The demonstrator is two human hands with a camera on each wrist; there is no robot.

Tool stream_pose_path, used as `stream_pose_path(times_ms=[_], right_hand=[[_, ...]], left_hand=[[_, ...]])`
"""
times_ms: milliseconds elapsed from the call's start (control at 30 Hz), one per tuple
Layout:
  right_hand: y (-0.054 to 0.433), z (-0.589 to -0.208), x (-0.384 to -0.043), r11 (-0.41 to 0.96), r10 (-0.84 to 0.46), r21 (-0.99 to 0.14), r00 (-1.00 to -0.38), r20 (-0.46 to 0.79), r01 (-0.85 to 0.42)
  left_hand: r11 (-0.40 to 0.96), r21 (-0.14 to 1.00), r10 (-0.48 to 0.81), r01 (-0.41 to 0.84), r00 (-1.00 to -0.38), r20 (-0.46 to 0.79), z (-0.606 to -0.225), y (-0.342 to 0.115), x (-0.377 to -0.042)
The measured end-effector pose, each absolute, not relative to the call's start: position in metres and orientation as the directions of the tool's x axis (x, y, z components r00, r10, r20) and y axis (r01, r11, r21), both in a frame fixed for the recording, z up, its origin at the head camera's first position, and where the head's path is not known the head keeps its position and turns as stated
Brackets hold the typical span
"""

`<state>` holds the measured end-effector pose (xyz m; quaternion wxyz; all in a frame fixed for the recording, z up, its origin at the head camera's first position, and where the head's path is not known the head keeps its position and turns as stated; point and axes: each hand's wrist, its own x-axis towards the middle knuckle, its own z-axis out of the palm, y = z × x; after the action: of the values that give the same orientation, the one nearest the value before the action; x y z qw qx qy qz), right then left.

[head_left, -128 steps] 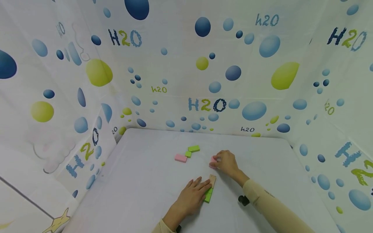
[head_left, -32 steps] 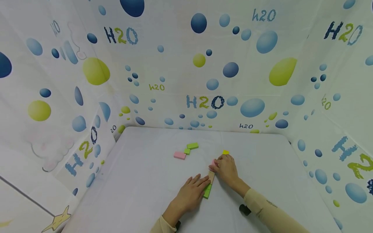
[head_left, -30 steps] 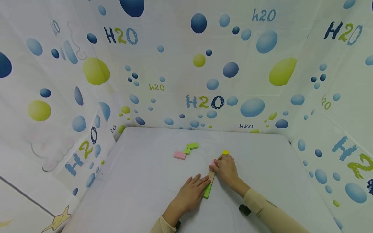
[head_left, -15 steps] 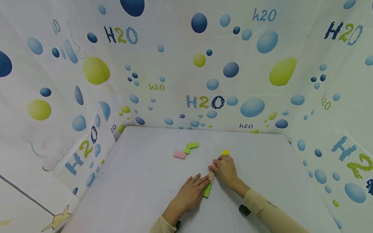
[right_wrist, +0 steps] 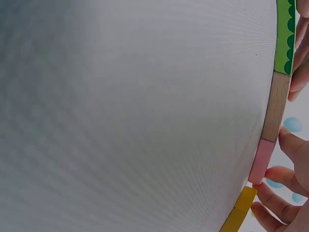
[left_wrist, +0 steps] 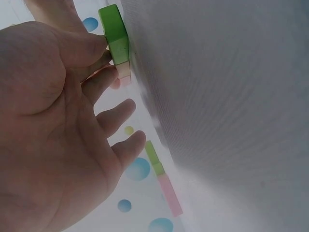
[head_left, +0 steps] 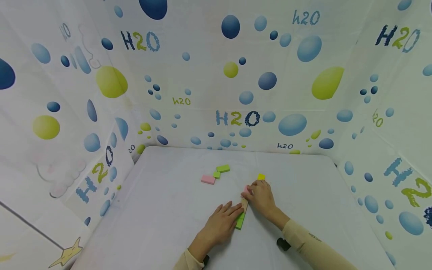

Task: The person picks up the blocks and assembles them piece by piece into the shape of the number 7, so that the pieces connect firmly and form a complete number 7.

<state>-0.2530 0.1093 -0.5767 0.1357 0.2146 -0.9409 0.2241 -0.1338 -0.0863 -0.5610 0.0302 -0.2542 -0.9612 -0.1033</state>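
A row of blocks runs away from me on the table: a green block (head_left: 239, 222), a plain wooden block (head_left: 244, 204) and a pink block (head_left: 246, 189). My left hand (head_left: 219, 224) rests along the row's left side, its fingers spread and nearly straight, touching the green and wooden blocks. With thumb and fingertips my right hand (head_left: 263, 197) pinches the pink block, whose end meets the wooden one in the right wrist view. Just beyond the right hand lies a yellow block (head_left: 261, 176), partly covered by the fingers; the right wrist view shows more yellow (right_wrist: 241, 205) near the pink end.
Farther back and left lie another pink block (head_left: 208, 179), a small green block (head_left: 216, 175) and a longer green block (head_left: 223, 168), close together. The white table (head_left: 162, 210) is backed by a bubble-patterned curtain (head_left: 202, 75).
Since the oldest frame, my right hand has brought the pink block nearer to me, against the wooden block, and the yellow block has come into sight. Over the last second almost nothing moves.
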Motion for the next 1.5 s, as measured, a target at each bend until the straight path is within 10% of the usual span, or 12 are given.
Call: stream_pose_path(times_ms=[1500], right_hand=[[0.152,-0.575,-0.283,0.816,-0.31,-0.437,-0.924,0.223,-0.379]], left_hand=[[0.851,0.21,0.473,0.482,-0.876,0.094,-0.565,-0.088,-0.135]])
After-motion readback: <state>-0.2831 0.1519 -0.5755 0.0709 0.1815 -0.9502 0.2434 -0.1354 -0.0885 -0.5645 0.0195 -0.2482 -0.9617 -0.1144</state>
